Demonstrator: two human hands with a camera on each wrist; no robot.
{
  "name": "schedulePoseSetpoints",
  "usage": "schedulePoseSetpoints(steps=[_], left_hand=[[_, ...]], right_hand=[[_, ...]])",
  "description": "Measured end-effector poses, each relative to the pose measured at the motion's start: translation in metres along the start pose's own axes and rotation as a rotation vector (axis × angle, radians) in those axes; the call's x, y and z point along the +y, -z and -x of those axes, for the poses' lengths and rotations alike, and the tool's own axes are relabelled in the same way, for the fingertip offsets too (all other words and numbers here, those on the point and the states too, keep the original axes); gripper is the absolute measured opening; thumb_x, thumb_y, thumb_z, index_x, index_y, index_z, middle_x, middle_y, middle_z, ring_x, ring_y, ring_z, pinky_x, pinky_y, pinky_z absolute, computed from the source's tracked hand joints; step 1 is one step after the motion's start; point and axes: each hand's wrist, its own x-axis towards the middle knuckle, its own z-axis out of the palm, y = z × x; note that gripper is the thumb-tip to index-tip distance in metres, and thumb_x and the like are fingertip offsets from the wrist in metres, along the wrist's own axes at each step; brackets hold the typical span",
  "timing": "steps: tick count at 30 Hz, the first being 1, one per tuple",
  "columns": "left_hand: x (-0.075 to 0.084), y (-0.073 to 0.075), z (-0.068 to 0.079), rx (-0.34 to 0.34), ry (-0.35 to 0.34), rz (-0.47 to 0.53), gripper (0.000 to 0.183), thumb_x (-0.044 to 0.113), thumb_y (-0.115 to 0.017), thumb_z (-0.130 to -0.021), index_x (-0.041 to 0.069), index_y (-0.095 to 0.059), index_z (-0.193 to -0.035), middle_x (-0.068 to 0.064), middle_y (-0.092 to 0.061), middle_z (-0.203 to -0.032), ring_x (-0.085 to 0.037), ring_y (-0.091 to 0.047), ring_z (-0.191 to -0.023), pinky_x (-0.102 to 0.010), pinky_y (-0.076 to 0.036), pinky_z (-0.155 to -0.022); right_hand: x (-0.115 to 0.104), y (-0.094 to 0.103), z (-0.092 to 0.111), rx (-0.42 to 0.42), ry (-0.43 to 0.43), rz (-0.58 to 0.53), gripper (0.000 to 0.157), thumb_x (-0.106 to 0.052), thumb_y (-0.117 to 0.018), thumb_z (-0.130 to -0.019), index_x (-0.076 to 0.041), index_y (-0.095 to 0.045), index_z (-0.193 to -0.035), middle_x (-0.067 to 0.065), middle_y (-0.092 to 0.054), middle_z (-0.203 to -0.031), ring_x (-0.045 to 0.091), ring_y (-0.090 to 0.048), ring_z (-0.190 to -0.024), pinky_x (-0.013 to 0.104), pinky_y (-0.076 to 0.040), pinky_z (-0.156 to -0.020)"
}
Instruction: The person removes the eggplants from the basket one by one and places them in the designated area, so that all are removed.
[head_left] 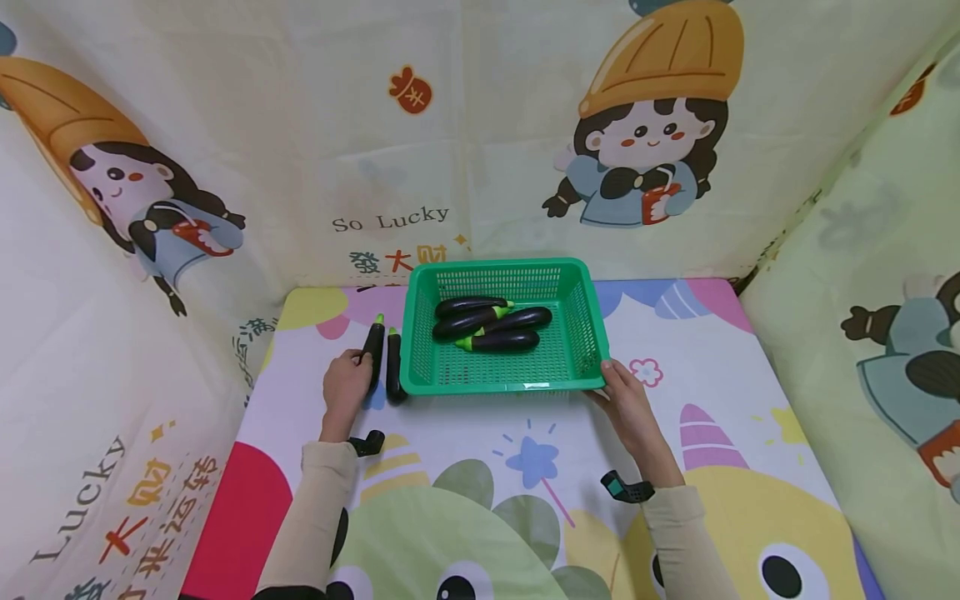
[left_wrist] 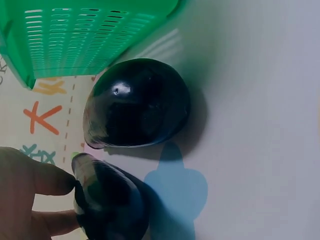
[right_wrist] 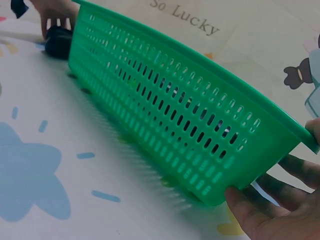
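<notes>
Head view shows four eggplants (head_left: 467, 323) inside green basket (head_left: 495, 388); wrist views don't clearly. Right hand (head_left: 628, 410) grips basket, thumb on rim, fingers below. Left hand (head_left: 347, 385) touches leftmost eggplant (head_left: 376, 343) on table (head_left: 465, 429), grip unclear. Glossy, near-black, green stem.

Far cloth (head_left: 510, 142): cream, with a braided cartoon girl (head_left: 630, 179) in an orange hat (head_left: 667, 62) at right, a red pouch print (head_left: 411, 90) and "So Lucky" lettering (head_left: 390, 220) left of her.
Left cloth (head_left: 75, 350): a similar slanted girl (head_left: 165, 218), with "Lucky" lettering (head_left: 78, 500) nearer.
Right cloth (head_left: 810, 250): a partly visible figure (head_left: 896, 375) in blue.
Desk cover (head_left: 600, 429): white; green cartoon face (head_left: 405, 533) near centre, yellow face (head_left: 735, 508) near right, blue star wand (head_left: 532, 461) at centre, pink flower outline (head_left: 647, 372) at right, red patch (head_left: 240, 517) near left.
</notes>
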Motion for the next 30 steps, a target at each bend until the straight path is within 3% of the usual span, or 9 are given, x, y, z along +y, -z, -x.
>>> schedulePoseSetpoints(steps=[8, 13, 20, 30], left_hand=[[0.004, 0.003, 0.001, -0.029, 0.007, -0.065, 0.055, 0.036, -0.042, -0.106, -0.001, -0.055, -0.144, -0.032, -0.061, -0.134, -0.053, -0.057, -0.123, -0.064, -0.047, -0.1], [0.013, 0.008, 0.006, -0.015, -0.021, -0.097, 0.055, 0.035, -0.041, -0.106, 0.0, -0.051, -0.147, -0.033, -0.053, -0.14, -0.054, -0.049, -0.126, -0.066, -0.044, -0.102], [0.037, 0.018, 0.013, 0.057, -0.118, -0.115, 0.049, 0.029, -0.046, -0.106, 0.0, -0.055, -0.144, -0.03, -0.056, -0.137, -0.052, -0.051, -0.122, -0.065, -0.047, -0.098], [0.073, 0.023, 0.025, 0.093, -0.299, -0.162, 0.042, 0.026, -0.052, -0.105, 0.0, -0.061, -0.137, -0.027, -0.062, -0.129, -0.048, -0.058, -0.116, -0.063, -0.051, -0.094]], right_hand=[[0.001, 0.0, 0.0, -0.008, 0.015, -0.001, 0.067, -0.049, -0.042, -0.111, -0.007, -0.034, -0.162, 0.016, -0.038, -0.162, 0.022, -0.048, -0.142, 0.037, -0.047, -0.116], [0.001, 0.001, -0.001, -0.013, 0.025, 0.004, 0.067, -0.048, -0.041, -0.111, -0.006, -0.033, -0.162, 0.017, -0.037, -0.163, 0.025, -0.046, -0.144, 0.044, -0.041, -0.12], [0.001, 0.0, -0.001, 0.005, 0.021, -0.009, 0.067, -0.048, -0.043, -0.111, -0.004, -0.034, -0.161, 0.017, -0.039, -0.161, 0.025, -0.047, -0.143, 0.052, -0.036, -0.123], [0.0, 0.0, 0.0, 0.011, 0.01, -0.011, 0.068, -0.048, -0.044, -0.11, -0.004, -0.035, -0.161, 0.016, -0.039, -0.161, 0.022, -0.049, -0.141, 0.05, -0.037, -0.122]])
